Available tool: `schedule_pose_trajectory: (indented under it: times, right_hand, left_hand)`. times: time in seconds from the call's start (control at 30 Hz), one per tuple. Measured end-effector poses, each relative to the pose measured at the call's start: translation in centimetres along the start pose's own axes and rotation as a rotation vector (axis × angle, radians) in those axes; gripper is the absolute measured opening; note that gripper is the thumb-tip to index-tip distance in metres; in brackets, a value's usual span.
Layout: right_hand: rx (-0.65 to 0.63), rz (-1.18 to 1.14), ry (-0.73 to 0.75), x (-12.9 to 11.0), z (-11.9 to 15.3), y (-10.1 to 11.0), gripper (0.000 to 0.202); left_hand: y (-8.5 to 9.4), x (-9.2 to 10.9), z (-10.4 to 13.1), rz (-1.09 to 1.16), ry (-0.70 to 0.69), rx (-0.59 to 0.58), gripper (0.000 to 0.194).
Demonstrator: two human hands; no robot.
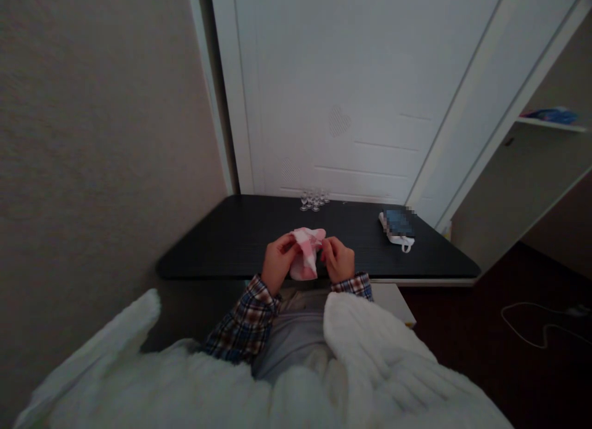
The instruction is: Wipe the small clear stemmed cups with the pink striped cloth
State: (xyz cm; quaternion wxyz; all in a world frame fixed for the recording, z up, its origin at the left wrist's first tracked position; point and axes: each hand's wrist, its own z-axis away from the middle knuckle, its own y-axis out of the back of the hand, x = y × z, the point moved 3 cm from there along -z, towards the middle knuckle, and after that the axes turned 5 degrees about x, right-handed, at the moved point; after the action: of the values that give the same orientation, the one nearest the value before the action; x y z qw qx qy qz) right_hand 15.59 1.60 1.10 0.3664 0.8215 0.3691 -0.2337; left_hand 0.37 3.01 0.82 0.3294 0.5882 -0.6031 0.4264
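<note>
Nearest, the wearer's fluffy white garment (185, 392) fills the foreground. The left hand (276, 262) pinches the upper left edge of a small pink-and-white cloth item (305, 256), held up at the front edge of the black, wood-grained desk (222, 238). The right hand (340, 261) is curled at its right edge; whether those fingers grip fabric cannot be told. Assessed as light, limp and non-fragile, with little tendency to slip; best held by two opposite edges, fingertips only. Beyond, right: a white item with a dark blue top (398, 222). Farther back: small clear glasses (314, 200), clustered near the white panel (324, 108).
</note>
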Motion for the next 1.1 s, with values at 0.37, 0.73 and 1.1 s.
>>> schedule_pose_trajectory:
  times: [0.37,0.73,1.1]
  right_hand:
    - [0.051,-0.11,0.093,-0.6,0.2,0.0,0.028]
    - [0.082,-0.103,0.1,-0.5,0.4,0.1,0.023]
    - [0.092,-0.115,0.153,-0.4,0.4,-0.1,0.026]
  left_hand:
    - [0.5,-0.3,0.0,-0.073,-0.042,0.097,0.023]
    - [-0.4,1.0,0.7,0.037,-0.123,0.054,0.035]
    - [-0.2,0.8,0.2,0.073,-0.016,0.01,0.022]
